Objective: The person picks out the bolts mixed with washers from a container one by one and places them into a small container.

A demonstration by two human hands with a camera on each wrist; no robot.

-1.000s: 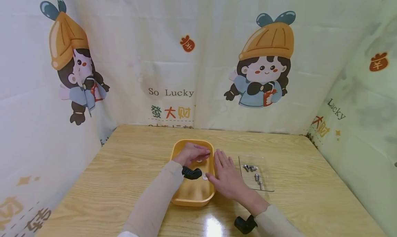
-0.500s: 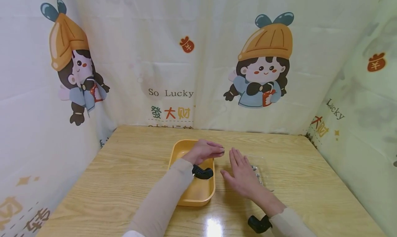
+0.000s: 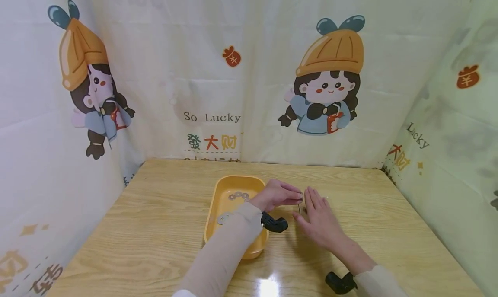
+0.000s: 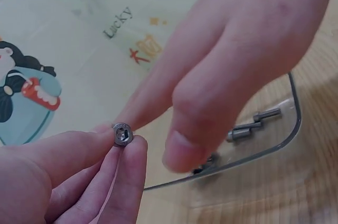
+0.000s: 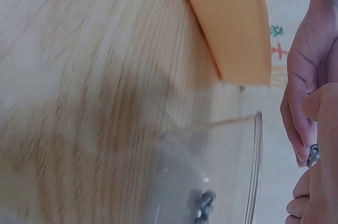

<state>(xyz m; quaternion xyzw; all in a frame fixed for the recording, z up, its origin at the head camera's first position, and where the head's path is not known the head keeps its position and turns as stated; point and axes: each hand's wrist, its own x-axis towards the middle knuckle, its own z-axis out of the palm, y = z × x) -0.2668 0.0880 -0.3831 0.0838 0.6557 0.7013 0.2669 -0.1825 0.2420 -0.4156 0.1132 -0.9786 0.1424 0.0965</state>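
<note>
My left hand pinches a metal socket-head bolt between thumb and fingers, its hex recess facing the left wrist camera. Just right of it is my right hand, fingers straight and thumb apart, gripping nothing that I can see. Whether its fingertips touch the bolt, I cannot tell. Both hands are over a clear plastic box, mostly hidden in the head view. Several more bolts lie inside that box.
To the left stands an orange tray, partly under my left forearm. Flat metal washers lie in it, with larger ones nearer me. A patterned curtain hangs behind the wooden table.
My left hand has moved right, out of the orange tray and over to the clear box, with the bolt. The right hand has also shifted right, over the box, uncovering the tray's edge.
</note>
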